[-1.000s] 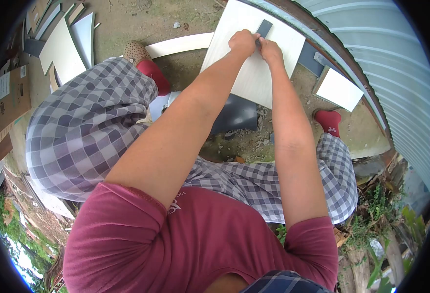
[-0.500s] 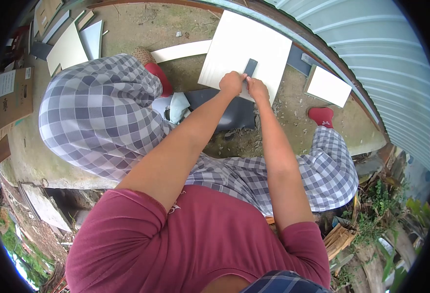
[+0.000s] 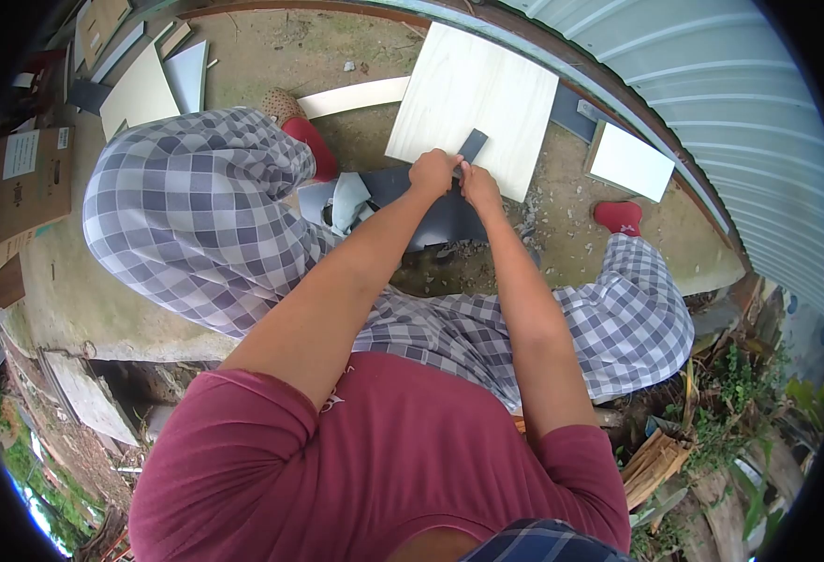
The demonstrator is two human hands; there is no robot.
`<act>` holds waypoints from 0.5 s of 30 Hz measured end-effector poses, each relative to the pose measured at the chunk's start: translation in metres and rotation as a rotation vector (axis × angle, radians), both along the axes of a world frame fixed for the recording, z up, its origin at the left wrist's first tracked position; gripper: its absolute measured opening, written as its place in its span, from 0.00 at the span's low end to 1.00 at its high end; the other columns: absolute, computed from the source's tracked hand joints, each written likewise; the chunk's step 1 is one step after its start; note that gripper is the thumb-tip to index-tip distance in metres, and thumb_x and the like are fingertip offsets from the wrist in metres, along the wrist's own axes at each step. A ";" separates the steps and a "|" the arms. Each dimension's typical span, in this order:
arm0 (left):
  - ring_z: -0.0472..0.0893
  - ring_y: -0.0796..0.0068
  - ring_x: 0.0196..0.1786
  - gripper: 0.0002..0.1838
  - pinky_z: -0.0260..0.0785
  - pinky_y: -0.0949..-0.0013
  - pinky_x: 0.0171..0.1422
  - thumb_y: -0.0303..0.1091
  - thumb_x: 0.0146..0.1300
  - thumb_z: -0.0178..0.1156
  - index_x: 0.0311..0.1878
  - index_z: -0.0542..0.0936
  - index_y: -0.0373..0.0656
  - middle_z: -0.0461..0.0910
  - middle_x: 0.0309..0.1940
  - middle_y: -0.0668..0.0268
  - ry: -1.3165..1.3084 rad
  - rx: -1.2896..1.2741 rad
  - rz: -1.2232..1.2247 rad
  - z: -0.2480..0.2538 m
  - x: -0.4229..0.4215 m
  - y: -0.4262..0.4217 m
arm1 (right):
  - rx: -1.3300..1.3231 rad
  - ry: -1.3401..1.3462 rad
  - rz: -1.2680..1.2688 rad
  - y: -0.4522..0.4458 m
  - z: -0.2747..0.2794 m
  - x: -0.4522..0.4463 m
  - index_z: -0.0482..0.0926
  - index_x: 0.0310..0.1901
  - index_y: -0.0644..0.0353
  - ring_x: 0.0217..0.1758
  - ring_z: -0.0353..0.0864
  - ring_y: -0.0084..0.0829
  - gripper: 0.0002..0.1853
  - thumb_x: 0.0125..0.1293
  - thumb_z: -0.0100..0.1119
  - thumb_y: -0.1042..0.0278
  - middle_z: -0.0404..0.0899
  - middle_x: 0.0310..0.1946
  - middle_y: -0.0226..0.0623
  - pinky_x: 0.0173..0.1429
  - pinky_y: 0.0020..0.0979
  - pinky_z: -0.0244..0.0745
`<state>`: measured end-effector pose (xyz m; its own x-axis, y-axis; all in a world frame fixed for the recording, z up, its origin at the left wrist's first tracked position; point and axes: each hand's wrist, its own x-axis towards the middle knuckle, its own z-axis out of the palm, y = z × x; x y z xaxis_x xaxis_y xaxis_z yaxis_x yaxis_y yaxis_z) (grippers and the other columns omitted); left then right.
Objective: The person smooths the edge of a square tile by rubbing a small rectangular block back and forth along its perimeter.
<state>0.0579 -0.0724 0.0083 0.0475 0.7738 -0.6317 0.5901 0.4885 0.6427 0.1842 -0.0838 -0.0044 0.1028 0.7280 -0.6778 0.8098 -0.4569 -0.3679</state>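
A dark grey flat strip (image 3: pixel 473 145) lies slanted over the near part of a pale square board (image 3: pixel 478 84). My left hand (image 3: pixel 434 171) is closed round the strip's near end, at the board's lower edge. Beside it, almost touching, my right hand (image 3: pixel 479 184) also grips the strip, with the thumb along it. The end of the strip under my fingers is hidden. Below the hands, a dark sheet (image 3: pixel 449 220) lies on the ground, and a crumpled light-grey cloth (image 3: pixel 348 201) rests at its left.
A small white panel (image 3: pixel 632 161) lies at the right by the corrugated metal wall (image 3: pixel 740 122). A curved pale strip (image 3: pixel 356 96) runs left of the board. Several panels (image 3: pixel 140 94) and a cardboard box (image 3: pixel 33 183) stand at the left. My feet in red socks flank the work; split wood (image 3: pixel 655 468) sits lower right.
Both hands and the dark strip have slid a little toward me and to the left across the board. The strip tilts slightly more; the view has shifted a little.
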 end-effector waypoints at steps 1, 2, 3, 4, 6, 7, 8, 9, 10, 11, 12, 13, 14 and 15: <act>0.81 0.69 0.19 0.26 0.74 0.66 0.31 0.51 0.65 0.51 0.27 0.81 0.36 0.79 0.15 0.61 -0.020 -0.016 0.014 0.002 -0.002 0.001 | 0.001 -0.014 0.006 0.002 0.002 -0.003 0.80 0.39 0.58 0.48 0.78 0.51 0.25 0.71 0.35 0.48 0.81 0.41 0.48 0.51 0.48 0.71; 0.81 0.69 0.19 0.26 0.74 0.66 0.31 0.51 0.65 0.51 0.27 0.81 0.36 0.79 0.15 0.61 -0.016 -0.019 0.012 0.004 -0.003 0.002 | 0.000 -0.028 0.012 0.004 0.003 -0.005 0.80 0.40 0.57 0.49 0.78 0.51 0.25 0.71 0.35 0.47 0.81 0.42 0.48 0.52 0.48 0.71; 0.81 0.69 0.19 0.26 0.74 0.66 0.31 0.51 0.65 0.51 0.26 0.80 0.36 0.79 0.15 0.61 -0.023 -0.027 0.028 0.006 -0.004 0.004 | -0.004 -0.024 0.010 0.006 0.003 -0.005 0.80 0.40 0.57 0.49 0.78 0.51 0.25 0.71 0.35 0.47 0.81 0.42 0.48 0.52 0.48 0.71; 0.81 0.69 0.19 0.26 0.73 0.67 0.31 0.52 0.65 0.51 0.25 0.80 0.36 0.79 0.15 0.61 -0.030 -0.037 0.046 0.009 -0.005 0.005 | 0.016 -0.049 0.020 0.009 0.003 -0.006 0.80 0.42 0.57 0.50 0.78 0.51 0.25 0.71 0.36 0.47 0.80 0.43 0.48 0.52 0.48 0.71; 0.81 0.69 0.19 0.26 0.74 0.67 0.31 0.52 0.65 0.51 0.24 0.79 0.36 0.79 0.15 0.62 -0.031 -0.051 0.060 0.011 -0.006 0.011 | 0.029 -0.070 0.031 0.015 0.002 -0.008 0.80 0.43 0.56 0.51 0.78 0.51 0.25 0.71 0.37 0.47 0.80 0.44 0.48 0.53 0.48 0.72; 0.81 0.70 0.20 0.26 0.74 0.66 0.32 0.52 0.65 0.51 0.23 0.79 0.37 0.79 0.14 0.62 -0.037 -0.059 0.076 0.010 -0.005 0.015 | 0.022 -0.079 0.025 0.019 0.002 -0.008 0.80 0.45 0.55 0.52 0.77 0.50 0.24 0.71 0.37 0.47 0.80 0.45 0.47 0.53 0.48 0.72; 0.81 0.70 0.20 0.26 0.74 0.66 0.32 0.52 0.65 0.51 0.23 0.79 0.37 0.79 0.14 0.62 -0.035 -0.066 0.076 0.009 -0.004 0.020 | 0.015 -0.090 0.018 0.024 0.002 -0.007 0.80 0.47 0.54 0.52 0.77 0.50 0.24 0.71 0.37 0.46 0.80 0.47 0.47 0.54 0.48 0.72; 0.82 0.70 0.20 0.27 0.74 0.66 0.33 0.53 0.65 0.51 0.23 0.79 0.37 0.79 0.14 0.63 -0.011 -0.061 0.057 0.010 -0.004 0.025 | 0.008 -0.089 0.018 0.029 0.003 -0.008 0.80 0.47 0.54 0.52 0.77 0.50 0.24 0.71 0.37 0.46 0.80 0.47 0.47 0.54 0.48 0.72; 0.82 0.70 0.21 0.27 0.74 0.66 0.34 0.53 0.65 0.51 0.22 0.79 0.38 0.79 0.14 0.63 0.012 -0.055 0.038 0.010 -0.004 0.031 | -0.008 -0.102 -0.002 0.036 0.004 -0.008 0.80 0.47 0.53 0.53 0.77 0.49 0.24 0.71 0.37 0.46 0.80 0.47 0.46 0.54 0.48 0.72; 0.82 0.70 0.21 0.27 0.74 0.66 0.34 0.53 0.65 0.51 0.22 0.79 0.38 0.79 0.14 0.63 0.013 -0.064 0.039 0.010 -0.003 0.037 | -0.026 -0.114 -0.023 0.042 0.005 -0.008 0.80 0.48 0.52 0.53 0.77 0.49 0.24 0.71 0.38 0.46 0.80 0.47 0.46 0.54 0.47 0.72; 0.82 0.69 0.21 0.27 0.74 0.66 0.35 0.54 0.65 0.51 0.22 0.79 0.39 0.79 0.14 0.63 0.021 -0.061 0.028 0.011 -0.002 0.043 | -0.024 -0.122 -0.040 0.047 0.006 -0.008 0.80 0.48 0.51 0.54 0.77 0.48 0.24 0.70 0.38 0.45 0.80 0.48 0.45 0.54 0.47 0.72; 0.82 0.69 0.21 0.27 0.74 0.66 0.36 0.54 0.64 0.51 0.22 0.79 0.39 0.79 0.13 0.64 0.027 -0.058 0.016 0.011 0.000 0.049 | -0.033 -0.123 -0.039 0.053 0.007 -0.007 0.80 0.48 0.51 0.54 0.77 0.48 0.24 0.70 0.38 0.45 0.80 0.48 0.45 0.54 0.47 0.72; 0.82 0.71 0.22 0.27 0.74 0.67 0.36 0.55 0.64 0.51 0.23 0.80 0.39 0.80 0.15 0.64 0.045 -0.065 -0.003 0.010 0.000 0.057 | -0.019 -0.119 -0.046 0.059 0.008 -0.006 0.80 0.48 0.51 0.54 0.77 0.48 0.24 0.70 0.38 0.45 0.79 0.48 0.45 0.55 0.47 0.72; 0.82 0.71 0.22 0.27 0.74 0.67 0.36 0.55 0.64 0.51 0.23 0.80 0.39 0.80 0.15 0.64 0.043 -0.076 -0.003 0.011 0.002 0.063 | -0.006 -0.116 -0.054 0.065 0.007 -0.005 0.80 0.48 0.51 0.54 0.77 0.48 0.24 0.70 0.38 0.45 0.79 0.48 0.45 0.55 0.47 0.71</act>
